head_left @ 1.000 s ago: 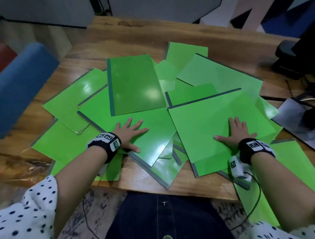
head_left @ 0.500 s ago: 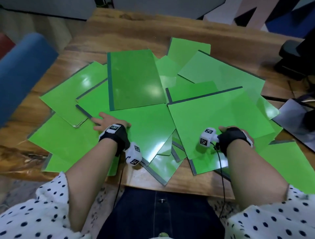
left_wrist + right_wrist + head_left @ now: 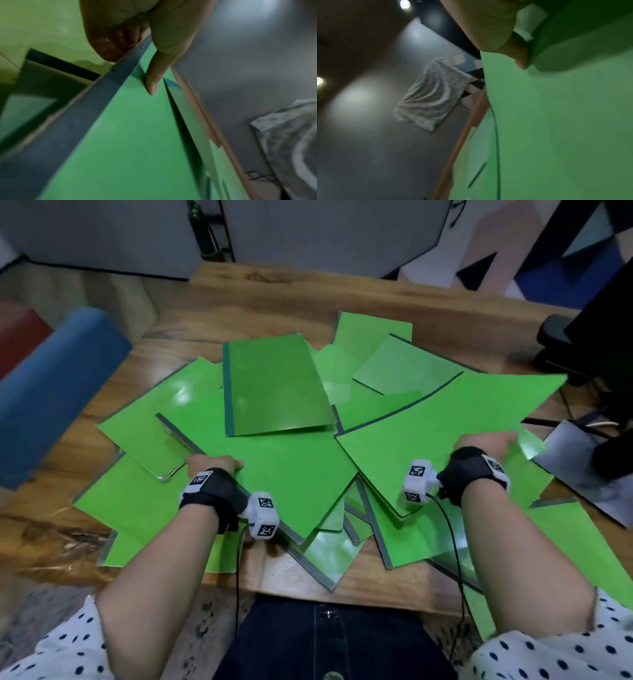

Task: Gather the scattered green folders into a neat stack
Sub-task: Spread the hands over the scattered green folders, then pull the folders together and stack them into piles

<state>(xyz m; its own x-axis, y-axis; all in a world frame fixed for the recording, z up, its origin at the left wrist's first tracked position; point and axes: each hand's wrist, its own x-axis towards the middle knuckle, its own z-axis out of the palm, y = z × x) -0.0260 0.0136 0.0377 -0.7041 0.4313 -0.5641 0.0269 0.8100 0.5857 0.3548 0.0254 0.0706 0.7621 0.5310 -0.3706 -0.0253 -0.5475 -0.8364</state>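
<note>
Gripping one green folder each, the left hand (image 3: pixel 214 465) is pinching a grey-spined folder (image 3: pixel 274 484), fingers (image 3: pixel 111 44) beneath and thumb on top, and the right hand (image 3: pixel 486 441) is lifting a large folder (image 3: pixel 445 422), only its thumb visible. Both overlap the dark folder (image 3: pixel 274 381) mid-bench (image 3: pixel 274 299); tugging could be dragging glossy neighbours off the near edge.

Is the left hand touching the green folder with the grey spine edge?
Touching. In the left wrist view the left hand pinches the folder: the thumb lies flat on its green face, the fingers curl under its grey spine edge.
</note>
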